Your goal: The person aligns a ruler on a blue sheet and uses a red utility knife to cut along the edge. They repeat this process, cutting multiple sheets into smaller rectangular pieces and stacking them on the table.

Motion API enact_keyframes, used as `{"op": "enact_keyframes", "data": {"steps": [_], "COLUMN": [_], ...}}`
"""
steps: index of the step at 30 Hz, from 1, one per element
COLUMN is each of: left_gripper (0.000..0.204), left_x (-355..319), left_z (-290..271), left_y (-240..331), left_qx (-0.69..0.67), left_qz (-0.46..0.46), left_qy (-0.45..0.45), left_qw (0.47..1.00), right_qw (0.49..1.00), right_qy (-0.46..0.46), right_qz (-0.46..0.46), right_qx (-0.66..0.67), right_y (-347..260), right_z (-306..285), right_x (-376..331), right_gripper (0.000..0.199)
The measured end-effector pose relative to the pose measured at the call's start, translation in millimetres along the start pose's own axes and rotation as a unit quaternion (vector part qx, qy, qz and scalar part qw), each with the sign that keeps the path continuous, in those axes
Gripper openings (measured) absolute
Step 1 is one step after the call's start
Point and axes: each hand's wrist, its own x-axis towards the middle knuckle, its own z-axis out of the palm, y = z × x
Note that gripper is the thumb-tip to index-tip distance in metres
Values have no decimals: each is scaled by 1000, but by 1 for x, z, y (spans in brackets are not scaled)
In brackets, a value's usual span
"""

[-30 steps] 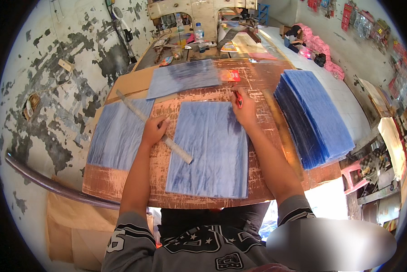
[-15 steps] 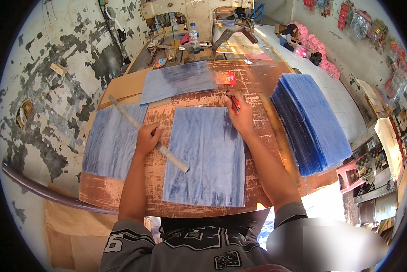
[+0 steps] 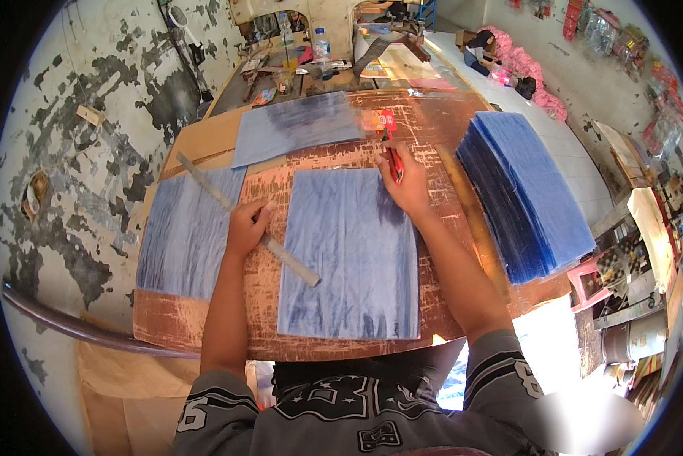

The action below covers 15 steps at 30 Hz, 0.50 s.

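My left hand point(image 3: 248, 228) is closed round the middle of a long grey straightedge point(image 3: 299, 270), which slants over the left and centre sheets. A translucent blue plastic-looking sheet point(image 3: 349, 258) lies at the table's front centre. Beyond its top right corner, my right hand point(image 3: 407, 182) grips a red and black utility knife point(image 3: 394, 163), its tip pointing away from me. Another blue sheet point(image 3: 189, 235) rests to the left, partly under the straightedge. A third sheet point(image 3: 296, 131) lies crosswise at the back.
A tall stack of blue sheets point(image 3: 535, 190) stands on the right of the worn brown table point(image 3: 273, 334). A red and yellow packet point(image 3: 378, 120) lies near the back sheet. Bottles point(image 3: 321, 47) and a cream machine point(image 3: 334, 23) are farther back. Another person point(image 3: 478, 52) sits on the floor.
The view has shifted slightly, so the table and sheets appear a little higher. Both hands keep their holds; the straightedge and knife have barely moved.
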Motion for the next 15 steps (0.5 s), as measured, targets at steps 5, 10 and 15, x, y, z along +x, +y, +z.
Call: {"op": "enact_keyframes", "data": {"steps": [5,10,15], "left_gripper": [27,29,27], "left_x": [0,-2,-4], "left_z": [-4,0,-2], "left_y": [-7,-10,-14], "left_qx": [1,-9,4], "left_qz": [-37,-42,-45], "left_qy": [-44,-34,-43], "left_qw": [998,998,998], "right_qw": [999,999,995], "right_qy": [-30,-14,-46], "right_qz": [29,18,84], "right_qx": [-15,-25,-21], "right_y": [-3,5,-1], "right_z": [-1,4,0], "right_x": [0,0,-2], "right_gripper": [37,41,48]}}
